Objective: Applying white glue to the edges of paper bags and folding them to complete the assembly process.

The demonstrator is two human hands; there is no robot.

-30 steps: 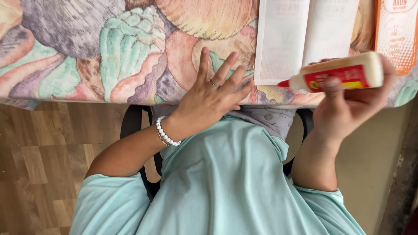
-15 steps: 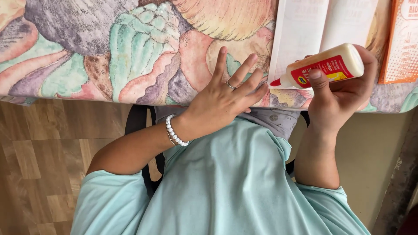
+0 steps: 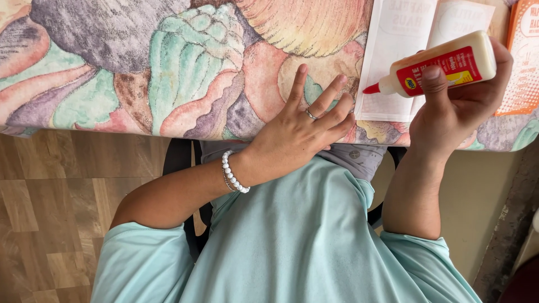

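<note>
two hands show from above, both belonging to one seated person in a pale mint shirt (image 3: 292, 247). left hand (image 3: 297, 134) lies flat and palm down on the near edge of the worktop (image 3: 112, 67), fingers spread apart, a ring on one finger and a white bead bracelet (image 3: 233, 174) at the wrist. right hand (image 3: 455, 106) is raised just over the worktop edge and curled tight around a glue bottle (image 3: 443, 64), thumb pressed across its red label. glue bottle is cream coloured and lies nearly on its side, its red pointed tip aimed toward the left hand. tip sits above white paper sheets (image 3: 393, 62) that rest on the worktop just beside the left fingertips. orange booklet (image 3: 519, 56) lies at the far right edge, partly behind the right hand. worktop wears a cloth printed with large shells in green, peach and grey. wood-pattern floor (image 3: 62, 219) shows below.
</note>
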